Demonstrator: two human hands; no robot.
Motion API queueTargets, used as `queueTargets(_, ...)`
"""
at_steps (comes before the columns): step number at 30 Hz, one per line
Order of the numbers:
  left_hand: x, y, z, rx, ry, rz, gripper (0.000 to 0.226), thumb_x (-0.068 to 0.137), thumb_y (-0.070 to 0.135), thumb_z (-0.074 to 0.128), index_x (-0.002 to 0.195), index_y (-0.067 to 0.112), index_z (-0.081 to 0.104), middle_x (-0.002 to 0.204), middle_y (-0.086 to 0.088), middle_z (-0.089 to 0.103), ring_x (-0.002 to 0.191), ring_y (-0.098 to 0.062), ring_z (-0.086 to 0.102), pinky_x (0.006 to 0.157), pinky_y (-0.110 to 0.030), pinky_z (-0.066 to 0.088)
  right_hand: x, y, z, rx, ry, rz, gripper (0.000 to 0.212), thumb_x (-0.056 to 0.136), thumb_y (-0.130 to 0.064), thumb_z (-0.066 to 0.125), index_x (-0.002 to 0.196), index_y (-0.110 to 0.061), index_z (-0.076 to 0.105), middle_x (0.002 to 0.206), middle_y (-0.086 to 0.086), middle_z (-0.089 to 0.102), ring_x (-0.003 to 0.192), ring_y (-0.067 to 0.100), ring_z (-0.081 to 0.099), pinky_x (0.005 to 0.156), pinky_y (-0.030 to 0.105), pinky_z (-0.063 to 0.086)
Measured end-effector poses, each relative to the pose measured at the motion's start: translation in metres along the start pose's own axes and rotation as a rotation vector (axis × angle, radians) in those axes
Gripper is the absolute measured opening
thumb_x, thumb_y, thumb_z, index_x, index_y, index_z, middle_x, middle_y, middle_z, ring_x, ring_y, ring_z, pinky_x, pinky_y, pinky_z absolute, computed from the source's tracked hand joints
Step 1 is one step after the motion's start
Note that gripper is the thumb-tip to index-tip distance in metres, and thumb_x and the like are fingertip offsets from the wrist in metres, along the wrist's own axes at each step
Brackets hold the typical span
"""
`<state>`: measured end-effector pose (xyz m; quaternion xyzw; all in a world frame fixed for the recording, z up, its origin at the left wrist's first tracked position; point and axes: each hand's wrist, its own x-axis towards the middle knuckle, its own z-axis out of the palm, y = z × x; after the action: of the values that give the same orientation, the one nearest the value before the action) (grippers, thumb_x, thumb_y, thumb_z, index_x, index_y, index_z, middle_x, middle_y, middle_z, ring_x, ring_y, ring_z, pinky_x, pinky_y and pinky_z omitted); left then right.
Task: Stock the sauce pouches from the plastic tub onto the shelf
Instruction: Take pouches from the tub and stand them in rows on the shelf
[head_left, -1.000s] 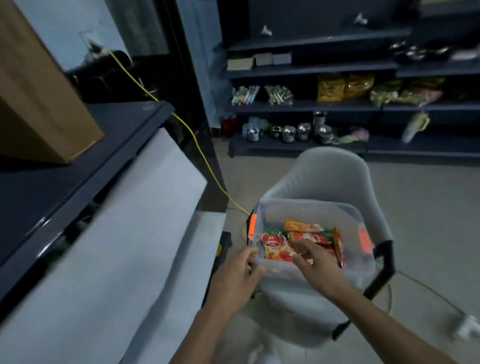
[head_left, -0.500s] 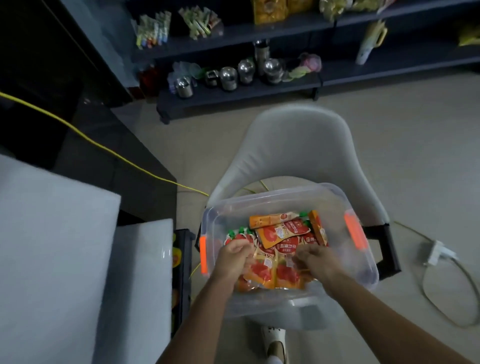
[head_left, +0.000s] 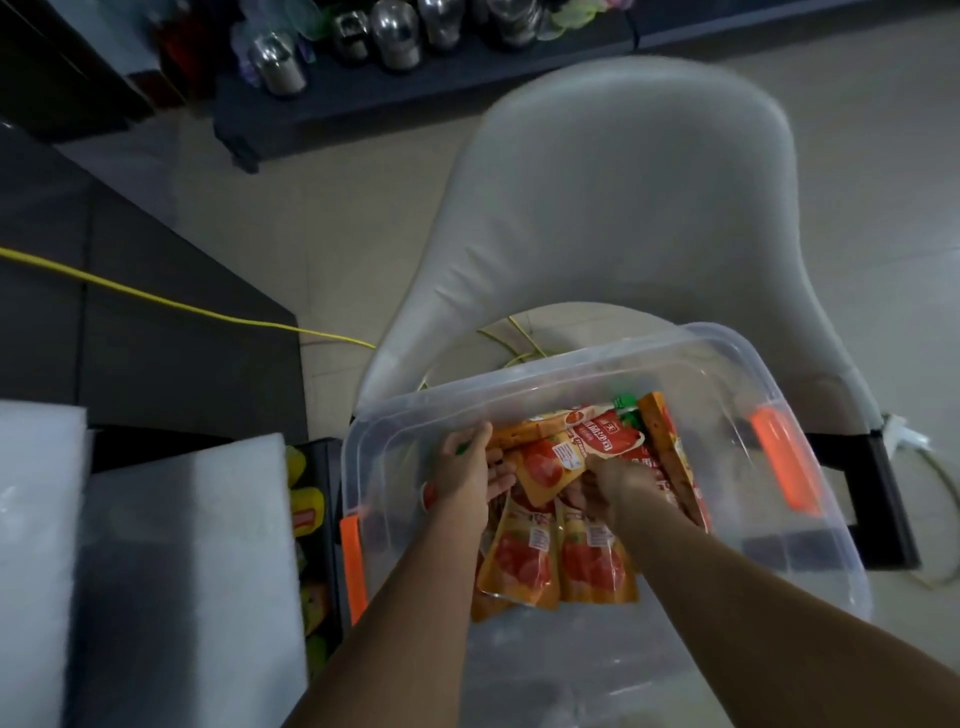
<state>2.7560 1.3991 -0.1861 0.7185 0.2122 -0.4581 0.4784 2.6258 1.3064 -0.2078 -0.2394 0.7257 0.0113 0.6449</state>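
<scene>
A clear plastic tub with orange handles rests on a white chair. Inside lie several red and orange sauce pouches in a loose pile. Both hands are down in the tub. My left hand presses on the pile's left side with fingers curled around pouches. My right hand grips the lower edge of a pouch in the middle. The fingertips of both hands are hidden among the pouches.
White foam-covered shelving stands at the left, with yellow packs in the gap beside the tub. A yellow cable runs across the dark surface and floor. A low dark shelf with steel jars lies beyond the chair.
The view has tilted down and closer to the tub. Both hands have reached deeper into the pouches, and the pile has shifted toward me.
</scene>
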Motion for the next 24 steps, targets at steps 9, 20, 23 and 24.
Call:
queueTargets(9,-0.024,-0.018,-0.007,0.144,-0.134,-0.163,0.03,0.083,-0.004,0.063,0.108,0.01,0.055,0.06,-0.009,0.069,0.047,-0.017,0.062,0.045,-0.022,0.047,-0.024,0.02,-0.032,-0.071,0.059,-0.134,0.006,0.088,-0.006,0.055,0.087,-0.005,0.061,0.088,0.019,0.071,0.085,0.035,0.069,0.083,0.05,0.057)
queueTargets(20,-0.007,-0.007,0.02,1.773,0.123,0.577,0.067,0.082,0.068,0.056,0.127,0.017,0.054,0.128,-0.009,0.054,0.116,-0.026,0.054,0.086,-0.038,0.048,-0.017,0.029,-0.044,-0.016,0.008,-0.127,0.01,0.097,-0.015,0.051,0.094,-0.009,0.058,0.093,0.015,0.071,0.082,0.03,0.07,0.074,0.042,0.058)
queueTargets(23,0.001,-0.02,0.024,1.858,0.113,0.579,0.087,0.078,0.07,0.059,0.139,0.011,0.04,0.131,-0.012,0.046,0.118,-0.027,0.051,0.093,-0.041,0.05,-0.018,0.032,-0.048,-0.006,-0.004,-0.135,0.012,0.098,-0.01,0.047,0.093,-0.008,0.057,0.092,0.014,0.07,0.079,0.027,0.069,0.061,0.034,0.055)
queueTargets(24,0.003,-0.023,0.023,1.846,0.121,0.609,0.089,0.077,0.071,0.059,0.139,0.01,0.038,0.132,-0.013,0.046,0.119,-0.028,0.052,0.096,-0.043,0.049,-0.017,0.032,-0.049,-0.002,-0.007,-0.138,0.012,0.098,-0.01,0.046,0.093,-0.009,0.058,0.093,0.014,0.07,0.079,0.027,0.069,0.061,0.034,0.054)
